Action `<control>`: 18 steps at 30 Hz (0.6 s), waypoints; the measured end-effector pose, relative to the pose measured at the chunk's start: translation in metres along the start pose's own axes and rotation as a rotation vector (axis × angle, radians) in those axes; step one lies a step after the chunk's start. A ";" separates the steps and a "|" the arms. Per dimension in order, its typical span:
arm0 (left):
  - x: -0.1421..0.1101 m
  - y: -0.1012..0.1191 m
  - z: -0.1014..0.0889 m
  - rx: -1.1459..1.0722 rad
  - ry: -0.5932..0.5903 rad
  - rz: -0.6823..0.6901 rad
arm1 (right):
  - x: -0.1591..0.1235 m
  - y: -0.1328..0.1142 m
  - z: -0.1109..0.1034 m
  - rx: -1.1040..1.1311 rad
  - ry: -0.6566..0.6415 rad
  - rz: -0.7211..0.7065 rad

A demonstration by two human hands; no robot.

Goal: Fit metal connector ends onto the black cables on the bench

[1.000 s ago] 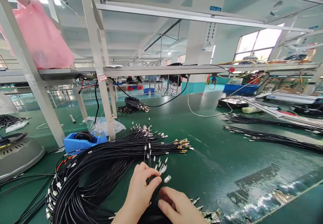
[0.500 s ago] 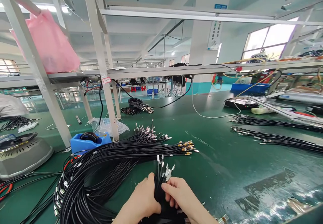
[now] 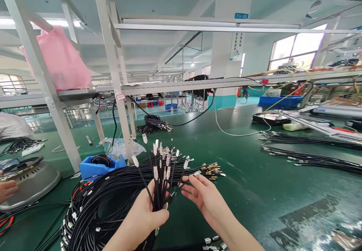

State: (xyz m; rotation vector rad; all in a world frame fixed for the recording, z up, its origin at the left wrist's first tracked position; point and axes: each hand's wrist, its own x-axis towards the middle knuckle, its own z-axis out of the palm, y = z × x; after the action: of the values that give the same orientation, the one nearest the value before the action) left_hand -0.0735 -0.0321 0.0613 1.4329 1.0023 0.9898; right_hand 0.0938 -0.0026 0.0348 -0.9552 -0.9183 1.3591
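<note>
My left hand (image 3: pixel 145 215) is closed round a bunch of thin black cables (image 3: pixel 160 177), held upright so their silver connector tips fan out above my fist. My right hand (image 3: pixel 202 196) sits just to the right of the bunch with fingers spread, its fingertips touching a few of the outer cable ends. Below and to the left lies a large coil of the same black cables (image 3: pixel 98 202) on the green table (image 3: pixel 254 179), with gold-tipped ends (image 3: pixel 210 169) pointing right.
A blue tape dispenser (image 3: pixel 100 164) and a clear plastic bag stand by a white frame post (image 3: pixel 118 88). A grey round machine (image 3: pixel 28 177) sits far left, with another person's hand (image 3: pixel 7 190) beside it. More cable bundles (image 3: pixel 308 158) lie at the right. A pink bag (image 3: pixel 60 60) hangs overhead.
My left hand has lifted the bunch of cables up off the table and stood it upright. My right hand has let go and opened beside the tips. A person's hand has appeared at far left.
</note>
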 end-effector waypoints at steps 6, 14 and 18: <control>-0.003 -0.004 0.004 0.214 0.028 0.186 | 0.002 -0.050 0.037 -0.175 -0.274 -0.210; -0.013 0.004 0.003 0.022 0.298 0.197 | -0.001 -0.076 0.040 -0.494 -0.489 -0.241; -0.013 0.005 0.010 0.180 0.442 0.230 | -0.012 -0.071 0.060 -0.508 -0.458 -0.293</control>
State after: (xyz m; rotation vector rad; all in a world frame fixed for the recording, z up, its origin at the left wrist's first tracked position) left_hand -0.0675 -0.0473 0.0648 1.5354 1.2898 1.4582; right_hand 0.0634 -0.0128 0.1228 -0.8432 -1.7410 1.1261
